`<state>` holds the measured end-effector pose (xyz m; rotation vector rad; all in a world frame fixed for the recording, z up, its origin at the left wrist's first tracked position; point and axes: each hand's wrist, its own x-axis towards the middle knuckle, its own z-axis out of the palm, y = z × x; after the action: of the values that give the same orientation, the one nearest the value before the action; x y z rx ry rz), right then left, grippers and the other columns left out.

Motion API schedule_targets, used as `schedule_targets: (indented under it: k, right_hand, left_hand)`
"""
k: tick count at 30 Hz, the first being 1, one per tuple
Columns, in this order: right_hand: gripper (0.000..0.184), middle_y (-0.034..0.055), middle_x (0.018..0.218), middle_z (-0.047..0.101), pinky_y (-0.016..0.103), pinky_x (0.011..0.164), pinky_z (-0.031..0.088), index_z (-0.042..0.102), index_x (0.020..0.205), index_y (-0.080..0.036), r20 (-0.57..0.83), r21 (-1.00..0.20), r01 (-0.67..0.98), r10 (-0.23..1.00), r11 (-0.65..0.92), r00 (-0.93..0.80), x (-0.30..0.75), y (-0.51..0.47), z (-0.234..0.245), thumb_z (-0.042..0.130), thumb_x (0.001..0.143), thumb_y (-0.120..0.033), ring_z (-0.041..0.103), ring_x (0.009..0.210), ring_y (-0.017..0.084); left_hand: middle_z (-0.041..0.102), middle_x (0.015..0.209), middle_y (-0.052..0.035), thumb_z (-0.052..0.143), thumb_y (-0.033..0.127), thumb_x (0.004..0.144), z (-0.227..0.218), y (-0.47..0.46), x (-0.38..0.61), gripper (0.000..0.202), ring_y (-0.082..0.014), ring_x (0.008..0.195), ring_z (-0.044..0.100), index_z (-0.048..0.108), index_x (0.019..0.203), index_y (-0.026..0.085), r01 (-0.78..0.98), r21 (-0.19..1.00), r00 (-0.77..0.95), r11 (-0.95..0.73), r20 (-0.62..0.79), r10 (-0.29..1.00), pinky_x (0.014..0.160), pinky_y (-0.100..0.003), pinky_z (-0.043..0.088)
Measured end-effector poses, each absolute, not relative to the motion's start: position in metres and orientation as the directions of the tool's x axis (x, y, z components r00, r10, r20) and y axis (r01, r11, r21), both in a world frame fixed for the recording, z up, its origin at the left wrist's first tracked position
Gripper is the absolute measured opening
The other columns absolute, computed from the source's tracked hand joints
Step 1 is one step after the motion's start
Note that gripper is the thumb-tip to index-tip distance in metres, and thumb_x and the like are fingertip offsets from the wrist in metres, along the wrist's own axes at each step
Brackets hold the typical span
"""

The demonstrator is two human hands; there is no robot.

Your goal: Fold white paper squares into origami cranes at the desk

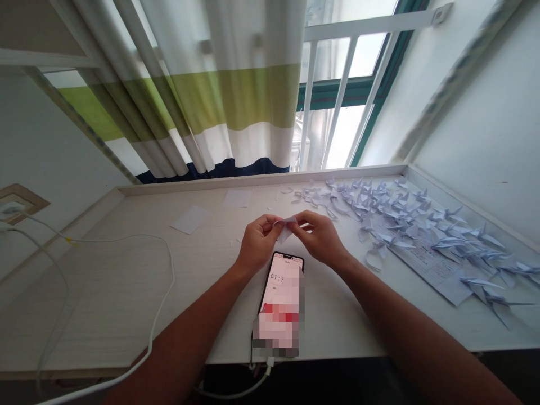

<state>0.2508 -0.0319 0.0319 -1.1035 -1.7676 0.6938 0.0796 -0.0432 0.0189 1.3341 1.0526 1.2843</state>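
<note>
Between my two hands is a small piece of folded white paper (286, 232), pinched from both sides just above the phone. My left hand (262, 241) grips its left side between thumb and fingers. On the opposite side, my right hand (319, 235) pinches it the same way. Part of the paper is hidden behind the fingertips, so its exact fold cannot be made out. Directly below the hands lies a phone (282, 301), screen up, showing a timer; part of the screen is blurred out.
Many folded paper cranes (379, 205) crowd the right side of the white table (105, 270), some on a printed sheet (442, 267). Two flat paper squares, one nearer (190, 219) and one farther (238, 197), lie left of centre. A white cable (171, 264) crosses the left side.
</note>
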Motion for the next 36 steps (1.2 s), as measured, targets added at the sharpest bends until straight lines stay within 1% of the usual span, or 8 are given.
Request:
schedule_targets:
  k: [4,9,18,20,23,28,31,36]
  right_hand:
    - [0.016,0.0044,0.080,0.075,0.032,0.070,0.058,0.071,0.081,-0.019,0.377,-0.776,0.469,0.906,0.422,-0.192,0.250,-0.032,0.029,0.063,0.093,-0.026,0.070,0.075,0.019]
    - [0.014,0.0044,0.085,0.076,0.033,0.073,0.057,0.070,0.088,-0.021,0.388,-0.702,0.527,0.877,0.480,-0.282,0.248,-0.035,0.031,0.059,0.096,-0.024,0.070,0.077,0.019]
    - [0.012,0.0025,0.075,0.075,0.033,0.070,0.055,0.071,0.099,-0.020,0.278,-0.799,0.518,0.951,0.307,-0.135,0.242,-0.029,0.021,0.065,0.090,-0.024,0.069,0.069,0.019]
    - [0.016,0.0039,0.086,0.078,0.034,0.077,0.056,0.074,0.101,-0.021,0.320,-0.758,0.536,0.928,0.371,-0.190,0.242,-0.023,0.014,0.061,0.092,-0.020,0.071,0.078,0.020]
    - [0.023,0.0061,0.094,0.078,0.036,0.081,0.057,0.075,0.111,-0.021,0.354,-0.683,0.580,0.896,0.444,-0.268,0.243,-0.017,0.008,0.059,0.094,-0.019,0.071,0.083,0.021]
    - [0.023,0.0127,0.108,0.075,0.042,0.090,0.052,0.074,0.110,-0.016,0.520,-0.366,0.664,0.735,0.652,-0.435,0.244,-0.019,0.014,0.055,0.098,-0.020,0.067,0.104,0.028]
    - [0.023,0.0099,0.112,0.078,0.044,0.093,0.049,0.076,0.104,-0.018,0.396,-0.206,0.617,0.642,0.759,-0.657,0.248,-0.025,0.020,0.054,0.096,-0.014,0.066,0.107,0.028]
    - [0.026,0.0046,0.126,0.076,0.056,0.120,0.025,0.075,0.117,-0.024,0.314,-0.159,0.661,0.673,0.733,-0.670,0.256,-0.027,0.019,0.055,0.100,-0.025,0.056,0.134,0.030]
  left_hand:
    - [0.078,0.099,-0.0064,0.071,0.035,0.089,0.018,-0.042,0.079,0.018,-0.0196,0.092,0.072,0.075,0.095,0.018,0.170,0.952,0.003,-0.255,0.258,0.966,0.078,-0.029,0.055]
    - [0.076,0.084,-0.0028,0.074,0.025,0.085,0.026,-0.042,0.071,0.006,-0.0184,0.082,0.066,0.077,0.083,0.021,0.504,0.776,0.028,-0.380,0.425,0.905,0.071,-0.029,0.050]
    - [0.076,0.079,-0.0015,0.074,0.030,0.084,0.015,-0.035,0.074,0.021,-0.0169,0.071,0.070,0.075,0.102,0.020,0.447,0.880,-0.079,-0.162,0.219,0.972,0.067,-0.027,0.050]
    - [0.075,0.076,-0.0011,0.072,0.031,0.085,0.012,-0.032,0.073,0.025,-0.0178,0.072,0.070,0.075,0.108,0.022,0.536,0.829,-0.047,-0.161,0.219,0.974,0.070,-0.028,0.050]
    - [0.076,0.079,-0.0034,0.065,0.030,0.089,0.011,-0.028,0.071,0.014,-0.0196,0.077,0.069,0.078,0.088,0.023,0.670,0.719,-0.014,-0.184,0.259,0.966,0.074,-0.030,0.049]
    - [0.076,0.079,-0.0041,0.066,0.025,0.085,0.007,-0.020,0.067,0.010,-0.0194,0.073,0.067,0.076,0.087,0.022,0.705,0.697,-0.026,-0.130,0.209,0.978,0.068,-0.029,0.046]
    - [0.077,0.083,-0.0036,0.069,0.024,0.084,0.003,-0.017,0.065,0.009,-0.0188,0.074,0.068,0.074,0.090,0.022,0.663,0.738,-0.016,-0.127,0.183,0.983,0.067,-0.028,0.046]
    - [0.074,0.083,-0.0029,0.069,0.027,0.085,-0.003,-0.016,0.064,0.018,-0.0190,0.074,0.067,0.071,0.102,0.023,0.677,0.721,0.009,-0.146,0.191,0.982,0.070,-0.029,0.049]
